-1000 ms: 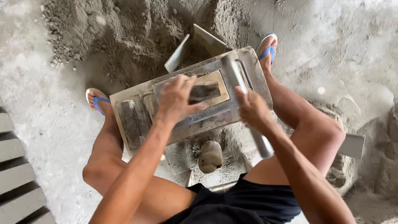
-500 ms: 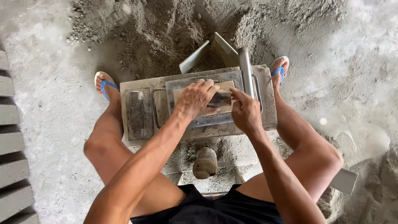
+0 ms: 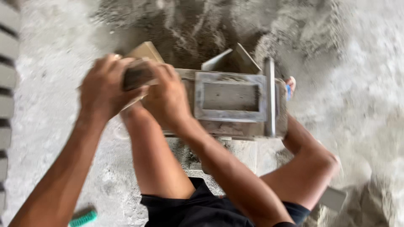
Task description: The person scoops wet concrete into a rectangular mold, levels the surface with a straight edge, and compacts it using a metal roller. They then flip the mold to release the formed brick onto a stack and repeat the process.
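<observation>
My left hand and my right hand together grip a fresh grey brick on a flat wooden board, lifted to the left of the mould. The metal brick mould stands between my knees, its rectangular cavity empty. A steel bar handle runs along its right side. The frame is blurred by motion.
A heap of dark sandy mix lies behind the mould, with a flat board stuck in it. Finished grey bricks line the left edge. My sandalled foot rests beyond the mould's right side. A small green ribbed object lies bottom left.
Both hands have lifted the brick on its board out of the mould and carried it to the left. The mould cavity is now empty, and the view has swung left.
</observation>
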